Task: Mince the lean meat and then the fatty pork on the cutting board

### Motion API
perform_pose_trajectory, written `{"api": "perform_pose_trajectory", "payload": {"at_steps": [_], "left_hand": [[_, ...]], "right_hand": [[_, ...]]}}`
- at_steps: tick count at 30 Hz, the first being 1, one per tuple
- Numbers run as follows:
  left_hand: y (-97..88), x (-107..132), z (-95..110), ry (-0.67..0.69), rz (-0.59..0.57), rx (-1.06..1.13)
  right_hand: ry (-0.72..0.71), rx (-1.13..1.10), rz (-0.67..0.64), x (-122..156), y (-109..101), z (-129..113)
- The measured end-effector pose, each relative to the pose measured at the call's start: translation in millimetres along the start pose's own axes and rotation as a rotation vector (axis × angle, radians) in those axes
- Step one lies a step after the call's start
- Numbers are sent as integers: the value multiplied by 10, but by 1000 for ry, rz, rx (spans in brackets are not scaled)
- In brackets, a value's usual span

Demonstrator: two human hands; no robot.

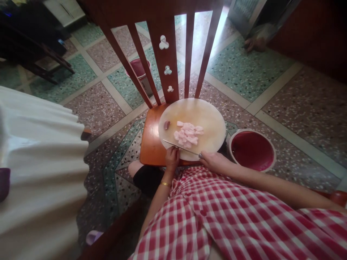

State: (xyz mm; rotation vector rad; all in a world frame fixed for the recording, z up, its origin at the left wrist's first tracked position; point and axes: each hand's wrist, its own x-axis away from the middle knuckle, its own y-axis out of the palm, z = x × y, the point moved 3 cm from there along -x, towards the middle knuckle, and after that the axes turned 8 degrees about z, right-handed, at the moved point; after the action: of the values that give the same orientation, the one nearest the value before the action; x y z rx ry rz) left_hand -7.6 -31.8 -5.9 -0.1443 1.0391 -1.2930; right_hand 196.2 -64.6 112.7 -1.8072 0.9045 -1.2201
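Observation:
A round whitish cutting board rests on the seat of a wooden chair. Pale pink chunks of what looks like raw meat are heaped at its middle, and one small purplish-brown piece lies apart to the left. My right hand is closed round the handle of a knife, whose blade points left across the board's near side. My left hand is at the near-left rim, under the blade, with its fingers curled together. What they hold, if anything, is hidden.
A red bucket with a pale rim stands on the floor right of the chair, and another reddish bucket is behind the backrest. A cream pleated tablecloth hangs at left. Part of another person shows at upper right.

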Motion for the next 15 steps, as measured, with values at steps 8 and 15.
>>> {"api": "perform_pose_trajectory", "payload": {"at_steps": [8,15], "left_hand": [[55,11,-34,-29,2,10],[14,-2,3,20,10,-7]], "right_hand": [[21,-53,-14,-501,93,-298],[-3,-70,5,-365,148,-73]]}}
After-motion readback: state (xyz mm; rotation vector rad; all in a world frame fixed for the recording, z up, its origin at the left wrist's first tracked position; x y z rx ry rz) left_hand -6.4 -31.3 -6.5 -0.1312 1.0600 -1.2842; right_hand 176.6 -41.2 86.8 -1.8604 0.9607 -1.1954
